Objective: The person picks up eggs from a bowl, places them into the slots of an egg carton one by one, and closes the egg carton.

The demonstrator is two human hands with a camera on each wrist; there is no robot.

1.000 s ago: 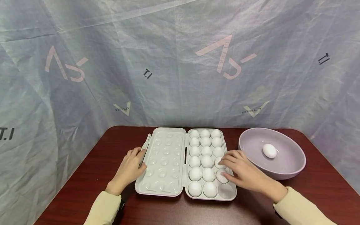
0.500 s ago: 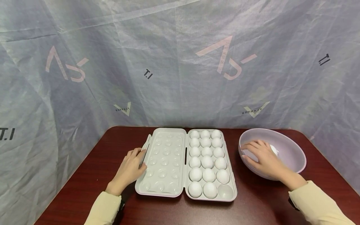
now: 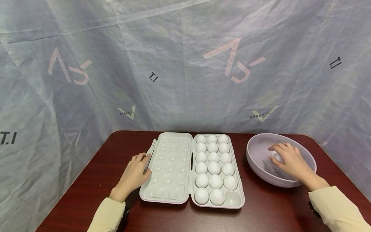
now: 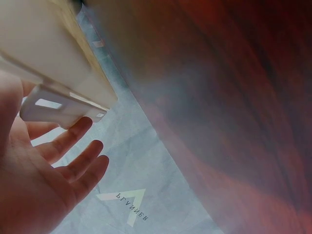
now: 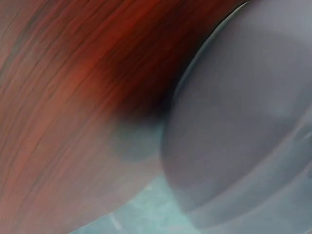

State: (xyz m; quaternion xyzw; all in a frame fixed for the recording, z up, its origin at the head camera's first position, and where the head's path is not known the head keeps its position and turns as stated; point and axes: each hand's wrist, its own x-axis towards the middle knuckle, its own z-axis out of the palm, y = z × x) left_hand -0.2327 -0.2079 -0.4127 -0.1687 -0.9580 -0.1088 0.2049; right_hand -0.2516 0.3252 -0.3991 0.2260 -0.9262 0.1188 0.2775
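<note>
A white plastic egg box (image 3: 233, 200) lies unfolded on the table, its dimpled lid (image 3: 170, 158) to the left. White eggs (image 3: 214, 168) fill the right half, except for one bare hollow at the near right corner. My left hand (image 3: 131, 174) pinches the upright flap (image 4: 58, 107) on the lid's left edge; its other fingers hang loose below the flap in the left wrist view. Inside the lilac bowl (image 3: 258, 169), my right hand (image 3: 291, 161) hovers with parted thumb and fingers around a single white egg (image 3: 277, 156), partly hidden. Contact with that egg cannot be told.
The dark red wooden table (image 3: 214, 220) carries the egg box in the middle and the bowl at the right. A grey printed curtain (image 3: 179, 80) hangs behind the table's far edge. The right wrist view shows the bowl's outer wall (image 5: 234, 112) close up.
My right hand has let go of an egg in the box's right column and moved right, into the bowl over the remaining egg. My left hand stays on the flap.
</note>
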